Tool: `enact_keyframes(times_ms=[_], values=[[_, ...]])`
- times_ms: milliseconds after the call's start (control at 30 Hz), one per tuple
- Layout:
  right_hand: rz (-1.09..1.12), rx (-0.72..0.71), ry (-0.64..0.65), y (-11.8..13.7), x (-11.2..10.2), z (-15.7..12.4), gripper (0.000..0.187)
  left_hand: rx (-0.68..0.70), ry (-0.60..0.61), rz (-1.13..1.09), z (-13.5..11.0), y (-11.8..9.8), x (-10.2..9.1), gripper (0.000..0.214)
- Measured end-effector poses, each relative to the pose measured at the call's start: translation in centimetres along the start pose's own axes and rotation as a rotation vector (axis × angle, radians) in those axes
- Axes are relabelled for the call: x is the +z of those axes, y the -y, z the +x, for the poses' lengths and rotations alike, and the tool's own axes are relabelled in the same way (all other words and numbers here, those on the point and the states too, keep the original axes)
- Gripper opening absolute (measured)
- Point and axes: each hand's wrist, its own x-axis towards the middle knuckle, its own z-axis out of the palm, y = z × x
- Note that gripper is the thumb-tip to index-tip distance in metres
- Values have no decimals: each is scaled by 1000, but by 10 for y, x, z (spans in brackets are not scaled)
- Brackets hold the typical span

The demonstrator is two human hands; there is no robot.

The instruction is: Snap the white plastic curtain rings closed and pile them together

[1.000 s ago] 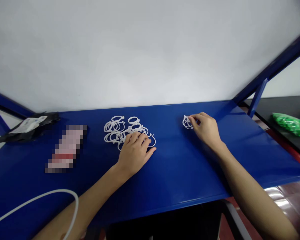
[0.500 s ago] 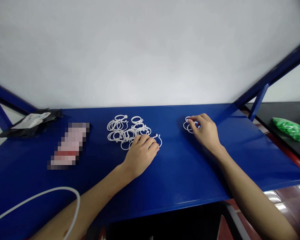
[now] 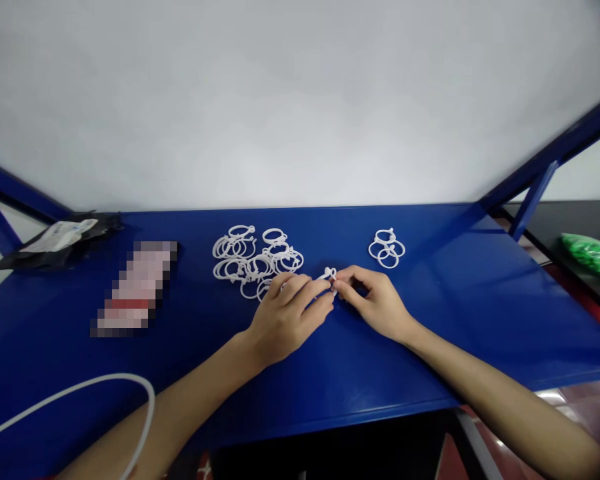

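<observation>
A heap of several white plastic rings [image 3: 253, 257] lies on the blue table [image 3: 430, 333], left of centre. A small cluster of white rings [image 3: 387, 247] lies apart to the right. My left hand [image 3: 287, 313] and my right hand [image 3: 373, 300] meet in front of the heap. Both pinch one white ring [image 3: 329, 274] between their fingertips, just above the table. Most of that ring is hidden by the fingers.
A black bag with a white label [image 3: 55, 240] lies at the far left. Beside it is a blurred pink and white pack [image 3: 135, 287]. A white tube [image 3: 80, 393] curves at the lower left. Green parts [image 3: 593, 253] sit on a black table at the right.
My right hand let go of the small cluster and moved left. My left hand drew one ring out of the heap to the right. Both hands now hold that ring.
</observation>
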Motion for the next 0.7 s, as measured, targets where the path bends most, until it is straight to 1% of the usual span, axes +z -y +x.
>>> enact_keyframes(times_ms=[67, 100, 167, 233, 333, 533, 700], values=[[-48, -59, -23, 0, -3, -1, 16, -106, -44, -24, 0, 1, -2, 20], [-80, -97, -28, 1, -4, -1, 15, -171, -48, -40, 0, 2, -2, 22], [-133, -167, -15, 2, -5, -3, 13, -276, -16, -89, -2, 6, 0, 19], [-153, -212, 9, 3, -5, -4, 13, -335, 35, -158, -3, 9, 3, 11], [-159, -237, 23, 3, -5, -5, 14, -381, 75, -251, -5, 13, 8, 7], [-156, -282, 29, 2, -5, -5, 15, -418, 70, -345, -9, 11, 11, 6], [-155, -314, 65, 3, -5, -5, 17, -395, 72, -342, -10, 6, 11, 9]])
